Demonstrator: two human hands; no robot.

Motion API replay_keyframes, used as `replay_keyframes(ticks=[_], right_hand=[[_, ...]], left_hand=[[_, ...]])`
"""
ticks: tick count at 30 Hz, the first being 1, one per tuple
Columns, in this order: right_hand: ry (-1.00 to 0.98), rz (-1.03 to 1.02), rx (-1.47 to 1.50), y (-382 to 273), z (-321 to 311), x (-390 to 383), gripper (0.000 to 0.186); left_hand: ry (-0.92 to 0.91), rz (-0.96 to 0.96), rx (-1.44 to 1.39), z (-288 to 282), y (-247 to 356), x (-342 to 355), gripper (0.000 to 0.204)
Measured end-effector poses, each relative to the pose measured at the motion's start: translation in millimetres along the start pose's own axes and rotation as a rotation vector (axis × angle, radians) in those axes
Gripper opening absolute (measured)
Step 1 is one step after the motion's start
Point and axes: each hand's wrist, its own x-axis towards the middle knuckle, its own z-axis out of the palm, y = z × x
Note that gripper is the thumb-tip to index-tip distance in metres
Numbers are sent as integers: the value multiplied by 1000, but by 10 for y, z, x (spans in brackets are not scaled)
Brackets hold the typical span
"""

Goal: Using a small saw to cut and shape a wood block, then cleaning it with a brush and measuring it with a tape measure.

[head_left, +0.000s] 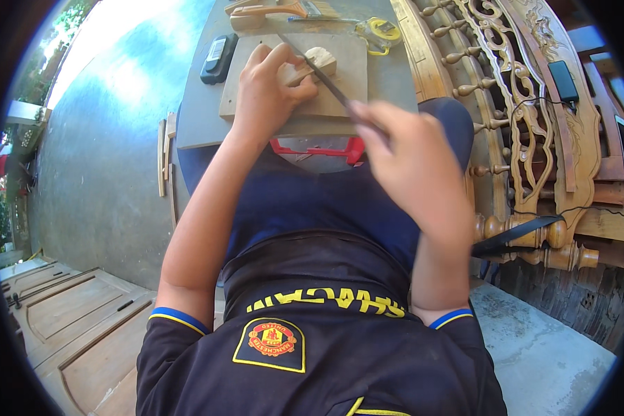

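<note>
A small pale block of wood (324,61) lies on a flat board (351,87) in front of me. My left hand (265,87) is bent around the near-left side of the block, thumb and fingers gripping it against the board. In my right hand (409,156), slightly smeared by motion, is a long, thin, dark file (331,84). Its blade slants up and to the left across the block, the tip reaching past my left fingers. My right fingers wrap the handle end, hiding most of it.
Behind the board lie a yellow tape measure (383,31) and a wooden-handled brush (274,10). A black case-like device (218,61) sits at its left. Red plastic (319,150) shows below the table edge. Carved wooden furniture (478,87) stands close on the right; wood strips (163,159) lie left.
</note>
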Motion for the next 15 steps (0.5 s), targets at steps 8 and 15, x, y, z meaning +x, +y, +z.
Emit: replay_keyframes(ticks=[8,15], right_hand=[[-73,319,140,-334,-654,-453,21],[-32,68,-38,22,289,177,23]], left_hand=[[5,-45,-4,-35,47,9,30],[-22,-42,8,-27,-8,-1,29]])
